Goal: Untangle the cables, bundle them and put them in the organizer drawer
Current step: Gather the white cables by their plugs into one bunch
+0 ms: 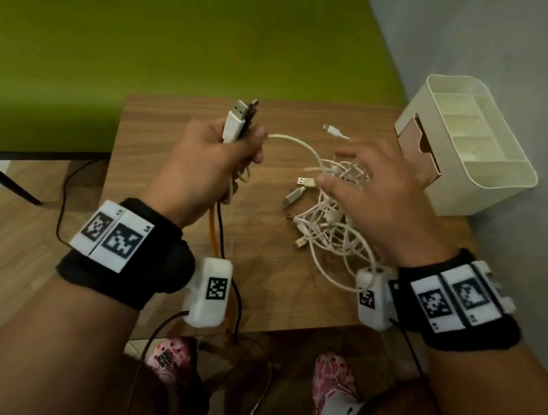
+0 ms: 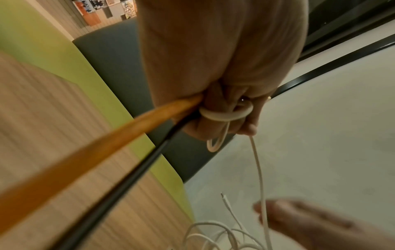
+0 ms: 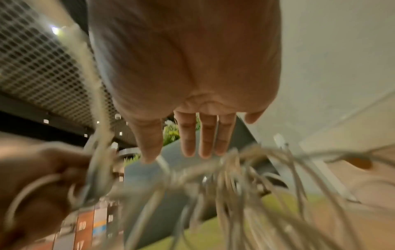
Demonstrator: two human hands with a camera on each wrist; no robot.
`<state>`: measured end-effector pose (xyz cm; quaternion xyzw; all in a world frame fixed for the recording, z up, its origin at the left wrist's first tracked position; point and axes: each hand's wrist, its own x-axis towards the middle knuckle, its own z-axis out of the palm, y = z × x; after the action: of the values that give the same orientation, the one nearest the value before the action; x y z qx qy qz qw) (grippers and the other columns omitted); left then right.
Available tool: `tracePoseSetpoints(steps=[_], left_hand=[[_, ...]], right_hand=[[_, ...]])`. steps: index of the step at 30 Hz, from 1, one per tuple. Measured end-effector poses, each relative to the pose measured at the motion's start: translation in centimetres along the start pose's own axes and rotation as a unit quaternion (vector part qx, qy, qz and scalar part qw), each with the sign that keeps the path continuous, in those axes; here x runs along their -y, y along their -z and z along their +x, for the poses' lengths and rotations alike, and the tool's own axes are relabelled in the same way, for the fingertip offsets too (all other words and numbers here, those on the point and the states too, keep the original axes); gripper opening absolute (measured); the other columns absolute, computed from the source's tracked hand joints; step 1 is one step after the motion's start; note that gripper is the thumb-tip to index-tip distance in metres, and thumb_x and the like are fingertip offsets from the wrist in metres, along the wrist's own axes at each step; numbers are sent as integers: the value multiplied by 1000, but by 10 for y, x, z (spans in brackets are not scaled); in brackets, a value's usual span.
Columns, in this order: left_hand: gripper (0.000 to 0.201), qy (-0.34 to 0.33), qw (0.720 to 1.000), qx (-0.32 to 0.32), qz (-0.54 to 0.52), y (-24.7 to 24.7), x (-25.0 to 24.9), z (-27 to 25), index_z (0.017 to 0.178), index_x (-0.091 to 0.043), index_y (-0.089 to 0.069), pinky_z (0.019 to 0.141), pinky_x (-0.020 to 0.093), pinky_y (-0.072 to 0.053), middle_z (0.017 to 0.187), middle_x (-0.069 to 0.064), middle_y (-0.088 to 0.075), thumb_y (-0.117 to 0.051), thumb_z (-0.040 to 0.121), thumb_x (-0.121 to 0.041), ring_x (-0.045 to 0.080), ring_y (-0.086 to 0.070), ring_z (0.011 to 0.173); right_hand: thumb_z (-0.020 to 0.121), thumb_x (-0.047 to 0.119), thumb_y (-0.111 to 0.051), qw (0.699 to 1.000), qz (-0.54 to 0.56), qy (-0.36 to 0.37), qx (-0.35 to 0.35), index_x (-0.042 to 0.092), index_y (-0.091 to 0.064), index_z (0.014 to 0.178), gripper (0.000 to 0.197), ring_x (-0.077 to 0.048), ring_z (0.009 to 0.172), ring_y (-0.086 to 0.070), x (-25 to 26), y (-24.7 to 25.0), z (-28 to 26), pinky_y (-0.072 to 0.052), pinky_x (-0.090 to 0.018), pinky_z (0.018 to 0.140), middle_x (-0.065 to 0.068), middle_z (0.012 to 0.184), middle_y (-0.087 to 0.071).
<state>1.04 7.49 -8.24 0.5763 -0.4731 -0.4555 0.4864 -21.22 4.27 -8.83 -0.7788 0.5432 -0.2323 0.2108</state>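
Note:
My left hand (image 1: 219,152) grips a bunch of cable ends above the wooden table (image 1: 180,116): a white USB plug (image 1: 235,123) sticks up from the fist, and an orange cable (image 2: 96,147) and a black cable (image 2: 132,174) trail down from it. A white cable (image 1: 302,145) arcs from the fist to a tangle of white cables (image 1: 329,221) on the table. My right hand (image 1: 356,174) hovers over the tangle with straight, spread fingers (image 3: 205,135), holding nothing. The cream organizer (image 1: 497,179) stands at the right, its brown drawer (image 1: 418,145) shut.
A green bench (image 1: 184,24) runs behind the table. A grey wall (image 1: 526,48) rises at the right behind the organizer. A loose white plug end (image 1: 332,130) lies near the table's far edge. Knees and pink shoes (image 1: 334,380) show below the table's near edge.

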Motion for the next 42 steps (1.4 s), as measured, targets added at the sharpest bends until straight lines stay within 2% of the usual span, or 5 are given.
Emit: tracePoseSetpoints(steps=[7, 16, 21, 26, 42], left_hand=[[34, -2, 997, 60, -51, -3, -2, -3, 65, -14, -60, 42, 22, -27, 53, -2, -43, -59, 97, -27, 11, -34, 46], [25, 42, 995, -32, 80, 10, 3, -2, 77, -12, -64, 42, 22, -33, 54, -7, -55, -57, 99, -24, 7, -40, 44], [25, -56, 948, -43, 310, 0, 4, -10, 118, -22, -70, 75, 32, -50, 124, 3, -69, -61, 95, -19, 19, -67, 97], [22, -86, 946, 62, 307, -27, 3, -17, 75, -29, -61, 47, 22, -30, 60, -9, -59, -58, 94, -18, -1, -47, 50], [33, -3, 983, -86, -163, 23, -5, 0, 70, -17, -52, 37, 20, -20, 46, -9, -32, -50, 102, -25, 7, -23, 38]], right_hand=[[97, 14, -58, 910, 414, -32, -22, 24, -59, 117, 22, -13, 114, -63, 28, 13, -2, -54, -34, 95, 0, 118, -67], [98, 27, -59, 966, 232, -80, 86, 21, -67, 96, 11, -16, 80, -63, 14, -29, -1, -53, -38, 81, 0, 85, -68], [95, 22, -64, 989, 128, -19, 71, 16, -71, 95, 9, 2, 76, -55, 15, -37, 0, -42, -11, 69, 13, 83, -62], [94, 16, -62, 992, 110, 60, 18, 8, -69, 97, 11, -7, 80, -54, 17, -38, 2, -39, -16, 69, 6, 86, -61], [104, 35, -45, 997, 64, 24, 33, 12, -61, 93, 29, -9, 57, -50, -12, -18, 4, -33, -20, 49, 6, 67, -54]])
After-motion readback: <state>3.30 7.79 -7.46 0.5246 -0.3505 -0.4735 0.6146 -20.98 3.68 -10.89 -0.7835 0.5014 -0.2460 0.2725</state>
